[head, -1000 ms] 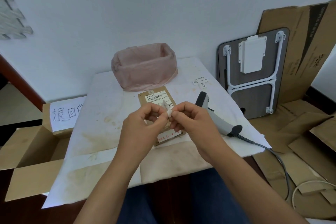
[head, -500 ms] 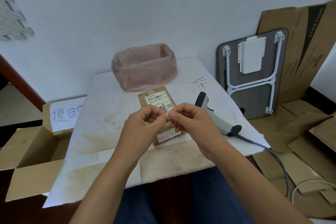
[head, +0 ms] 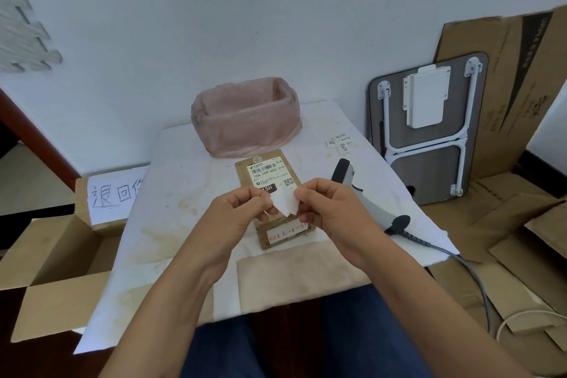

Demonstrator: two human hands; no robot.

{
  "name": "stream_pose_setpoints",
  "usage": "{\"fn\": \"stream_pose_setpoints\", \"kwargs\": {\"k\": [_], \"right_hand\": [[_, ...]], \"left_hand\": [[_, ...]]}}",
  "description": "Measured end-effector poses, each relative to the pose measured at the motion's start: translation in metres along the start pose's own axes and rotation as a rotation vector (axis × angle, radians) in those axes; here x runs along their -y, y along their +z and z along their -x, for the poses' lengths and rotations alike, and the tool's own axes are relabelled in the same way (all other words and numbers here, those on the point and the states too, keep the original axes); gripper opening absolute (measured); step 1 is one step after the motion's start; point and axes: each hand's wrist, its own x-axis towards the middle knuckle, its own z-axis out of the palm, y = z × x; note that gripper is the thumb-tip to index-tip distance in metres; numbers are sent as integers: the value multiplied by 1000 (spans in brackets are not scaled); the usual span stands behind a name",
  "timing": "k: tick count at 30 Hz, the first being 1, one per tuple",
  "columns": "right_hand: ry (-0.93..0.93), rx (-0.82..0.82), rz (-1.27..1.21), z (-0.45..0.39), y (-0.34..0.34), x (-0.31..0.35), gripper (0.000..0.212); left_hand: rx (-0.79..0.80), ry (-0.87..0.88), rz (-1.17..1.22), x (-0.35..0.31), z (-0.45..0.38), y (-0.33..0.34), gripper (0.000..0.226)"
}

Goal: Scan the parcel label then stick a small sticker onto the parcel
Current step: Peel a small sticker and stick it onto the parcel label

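Note:
A flat brown parcel [head: 266, 176] lies on the white cloth of the table [head: 171, 212], its white barcode label [head: 270, 173] facing up and a handwritten red-on-white strip near its front end. Above the parcel's middle, my left hand [head: 242, 210] and my right hand [head: 328, 207] pinch a small white sticker [head: 285, 202] between fingertips; it spreads into two white flaps between the hands. A grey barcode scanner [head: 365, 196] lies on the cloth just right of my right hand, untouched.
A basket lined with a pink bag [head: 245, 116] stands behind the parcel. Several small white stickers [head: 340, 143] lie at the back right. An open cardboard box [head: 58, 258] with a handwritten sign sits left of the table. A folded table [head: 429, 132] and flattened cardboard stand right.
My hands have drawn slightly apart, and the white sticker between them has spread open into two flaps. More of the parcel label shows. The scanner has not moved.

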Motion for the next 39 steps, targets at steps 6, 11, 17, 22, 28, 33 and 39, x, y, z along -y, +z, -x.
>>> {"fn": "stream_pose_setpoints", "kwargs": {"k": [6,11,17,22,28,33,39], "right_hand": [[21,-99,-28,-10,-3,-2,12],[-4,-255,-115,-28,-12,-2,6],[-75,-269,-49,-73,3,7,11],[-132,-269,120,-148,15,20,17],[-238,-348,367,-239,33,41,23],[-244,-344,670,-302,34,42,25],[-268,-350,1083,-335,34,39,16]], "left_hand": [[14,-17,30,3,-7,-12,15],[0,-37,35,5,-15,-23,13],[-62,-37,-58,5,-32,-35,15],[-106,-42,-124,3,-53,-57,13],[-146,-56,-164,-1,-76,-78,13],[-147,-74,-184,-4,-87,-90,12],[-140,-91,-189,-7,-98,-98,12]]}}
